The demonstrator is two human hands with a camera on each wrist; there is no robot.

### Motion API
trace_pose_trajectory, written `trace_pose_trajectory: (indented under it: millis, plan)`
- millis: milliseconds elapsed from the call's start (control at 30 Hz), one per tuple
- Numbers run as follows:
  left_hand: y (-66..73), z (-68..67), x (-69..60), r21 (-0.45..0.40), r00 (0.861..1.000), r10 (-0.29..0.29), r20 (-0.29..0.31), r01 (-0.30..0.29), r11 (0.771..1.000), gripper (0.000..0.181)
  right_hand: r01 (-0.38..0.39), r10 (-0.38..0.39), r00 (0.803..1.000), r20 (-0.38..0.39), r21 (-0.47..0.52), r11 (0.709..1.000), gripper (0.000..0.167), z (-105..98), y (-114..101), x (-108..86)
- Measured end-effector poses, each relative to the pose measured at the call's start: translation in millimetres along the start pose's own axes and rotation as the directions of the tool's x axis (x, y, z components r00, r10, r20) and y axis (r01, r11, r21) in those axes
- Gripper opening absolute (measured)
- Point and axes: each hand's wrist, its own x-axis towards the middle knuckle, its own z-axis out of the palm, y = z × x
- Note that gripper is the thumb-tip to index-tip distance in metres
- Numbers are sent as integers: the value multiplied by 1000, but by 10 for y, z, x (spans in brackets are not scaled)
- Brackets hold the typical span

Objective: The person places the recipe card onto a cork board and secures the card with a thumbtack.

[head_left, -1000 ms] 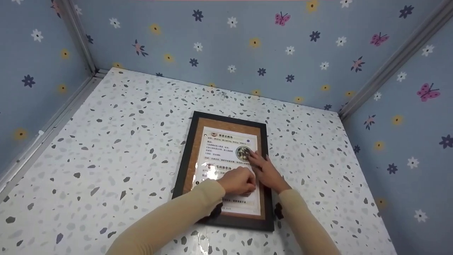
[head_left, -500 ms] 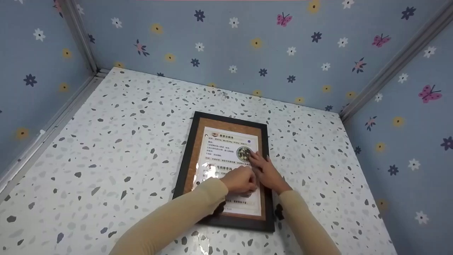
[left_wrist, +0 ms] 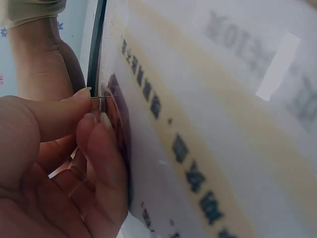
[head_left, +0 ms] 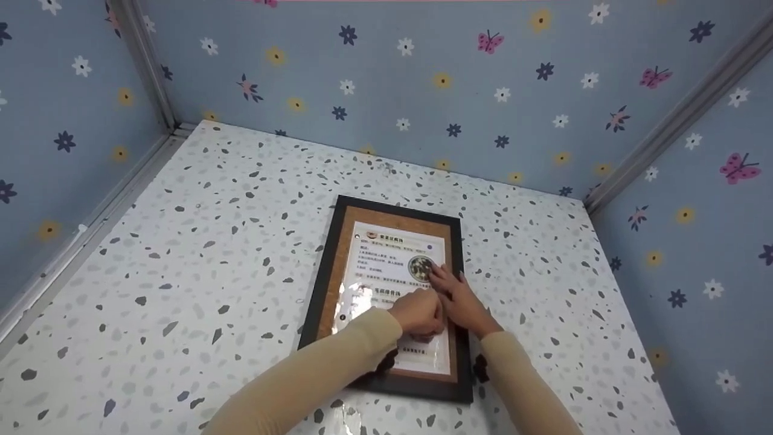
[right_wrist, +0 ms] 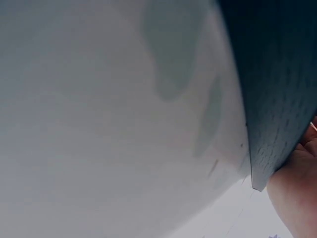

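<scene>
A corkboard (head_left: 336, 290) in a black frame lies on the speckled tabletop, with a printed recipe sheet (head_left: 386, 266) over its middle. My left hand (head_left: 418, 314) is curled low over the sheet's right part. In the left wrist view, the left hand's thumb and finger pinch a thin metal pin (left_wrist: 101, 97) at the sheet's edge; whether its point is in the board I cannot tell. My right hand (head_left: 462, 302) lies across the frame's right side, fingers extended onto the sheet near the round food picture (head_left: 421, 268). Its palm hides part of the frame.
Small round tack-like dots show on the sheet, a purple dot (head_left: 430, 247) and a dark dot (head_left: 342, 317) among them. The white speckled tabletop (head_left: 199, 272) spreads around the board. Blue flowered panels (head_left: 374, 66) with grey metal edges enclose the back and both sides.
The head view has tilted slightly, so board and hands sit a little lower and to the right. Both hands keep nearly the same place on the board.
</scene>
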Motion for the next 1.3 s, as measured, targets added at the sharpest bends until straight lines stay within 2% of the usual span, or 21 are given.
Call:
trace_pose_trajectory:
  millis: [133,233,400,567,667,867,1133,1300]
  plan:
    - [28,0,37,16,1000,7,18,-8,1000,18,6,-6,1000,2,-1,1000,43,-16,9,6]
    - [37,-29,54,16,999,6,34,-6,1000,18,39,-39,999,10,-23,999,43,-32,25,5]
    - [21,-87,70,-94,995,-23,93,32,995,17,79,-79,997,1,-46,996,44,-39,42,5]
    - [12,-123,90,-240,985,-95,143,127,962,14,57,-57,998,9,-50,997,45,-44,44,23]
    - [11,-129,92,-283,978,-120,170,165,945,12,45,-44,999,16,-52,998,45,-38,42,25]
    - [8,-121,86,-294,971,-150,188,201,934,13,53,-53,999,7,-38,998,46,-12,34,5]
    - [23,-141,58,-324,969,-163,186,217,921,11,42,-41,999,17,-38,998,47,-2,22,12]
    - [31,-131,82,-262,975,-137,174,180,948,16,41,-41,999,9,-31,999,46,-2,33,19]
